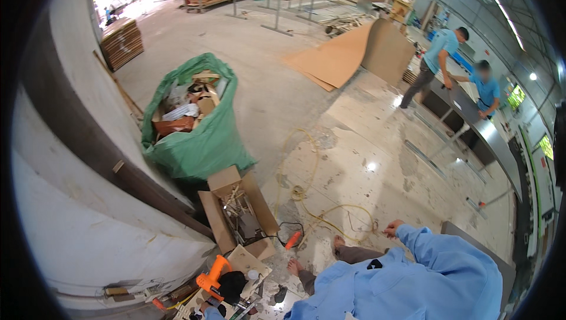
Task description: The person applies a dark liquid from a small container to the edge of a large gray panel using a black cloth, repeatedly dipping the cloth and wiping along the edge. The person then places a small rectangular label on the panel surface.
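Note:
My right hand (394,228) is held out over the tiled floor at the end of a light blue sleeve. Its fingers are curled together, and whatever they may hold is too small to make out. At the lower edge, my left hand (205,306) reaches down among tools beside the wall, its fingers mostly hidden. Close to it is an orange pistol-shaped power tool (213,277), next to a black cloth-like item (233,285). An open cardboard box (210,220) of wood scraps stands just beyond. An orange-handled tool (293,240) lies by the box with a dark cord.
A large green sack (200,155) full of scrap stands against the wall. A yellow hose (318,158) loops across the floor. Brown sheets (330,60) lie farther off. At right, two people in blue shirts handle a dark panel (457,104) on a metal-legged table.

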Demonstrator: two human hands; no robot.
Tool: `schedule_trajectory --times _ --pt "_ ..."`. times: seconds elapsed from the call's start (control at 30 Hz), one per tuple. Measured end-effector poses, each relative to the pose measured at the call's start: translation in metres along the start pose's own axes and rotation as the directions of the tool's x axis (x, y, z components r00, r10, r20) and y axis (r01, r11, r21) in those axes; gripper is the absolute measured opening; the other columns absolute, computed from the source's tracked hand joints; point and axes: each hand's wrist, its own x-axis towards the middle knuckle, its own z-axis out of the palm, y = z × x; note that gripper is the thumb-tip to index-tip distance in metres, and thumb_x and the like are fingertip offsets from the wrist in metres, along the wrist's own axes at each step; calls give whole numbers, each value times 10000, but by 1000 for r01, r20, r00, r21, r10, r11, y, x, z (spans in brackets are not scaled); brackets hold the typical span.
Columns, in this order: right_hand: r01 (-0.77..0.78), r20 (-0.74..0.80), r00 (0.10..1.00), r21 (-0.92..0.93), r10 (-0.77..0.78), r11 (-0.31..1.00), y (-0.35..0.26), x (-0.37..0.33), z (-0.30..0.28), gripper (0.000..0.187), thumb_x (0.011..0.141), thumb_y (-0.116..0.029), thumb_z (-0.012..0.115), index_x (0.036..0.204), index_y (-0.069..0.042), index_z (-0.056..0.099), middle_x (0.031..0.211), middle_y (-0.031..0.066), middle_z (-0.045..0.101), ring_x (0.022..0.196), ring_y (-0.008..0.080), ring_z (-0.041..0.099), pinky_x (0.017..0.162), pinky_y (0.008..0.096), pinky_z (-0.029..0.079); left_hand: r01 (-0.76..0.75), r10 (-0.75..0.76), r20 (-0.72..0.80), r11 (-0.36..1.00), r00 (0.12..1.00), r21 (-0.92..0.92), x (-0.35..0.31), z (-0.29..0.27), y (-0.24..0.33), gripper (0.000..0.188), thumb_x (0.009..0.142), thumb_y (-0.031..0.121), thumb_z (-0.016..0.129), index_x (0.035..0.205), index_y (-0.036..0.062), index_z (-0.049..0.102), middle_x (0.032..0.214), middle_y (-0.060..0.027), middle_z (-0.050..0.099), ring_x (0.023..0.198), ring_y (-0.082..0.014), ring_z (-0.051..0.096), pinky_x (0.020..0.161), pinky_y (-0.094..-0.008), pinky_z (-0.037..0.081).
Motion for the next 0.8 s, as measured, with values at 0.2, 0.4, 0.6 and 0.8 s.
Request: schedule_trajectory --times 0.2,0.4,0.6,0.8 --pt "-7 37 999 11 6 1000 -9 1 -5 243 967 -238 695 1061 -27 771 910 107 794 783 209 774 668 358 627 70 -68 77 997 995 -29 5 21 -42 505 943 489 636 1342 181 652 1312 -163 686 1202 -379 657 1003 -492 531" --pt "23 54 998 76 -27 997 -6 -1 -4 246 968 -245 700 1071 -29 762 905 123 792 761 213 769 655 366 626 77 -71 103 996 992 -48 12 22 -58 512 942 494 637 1349 184 647 1315 -165 684 1203 -386 657 1006 -492 532" --pt "-17 48 999 87 13 996 -1 9 -2 205 958 -236 706 1010 -42 747 873 126 781 718 217 759 573 364 602 6 -7 97 1000 995 15 29 37 -84 519 941 499 638 1357 188 641 1318 -168 681 1203 -392 656 1009 -492 534" --pt "45 175 983 80 -58 996 16 14 -1 250 983 -277 690 1083 -51 729 893 130 776 716 225 755 555 355 594 206 -292 -188 903 938 -378 -22 14 -107 293 865 382 761 954 103 786 946 -165 766 923 -361 735 827 -464 584"
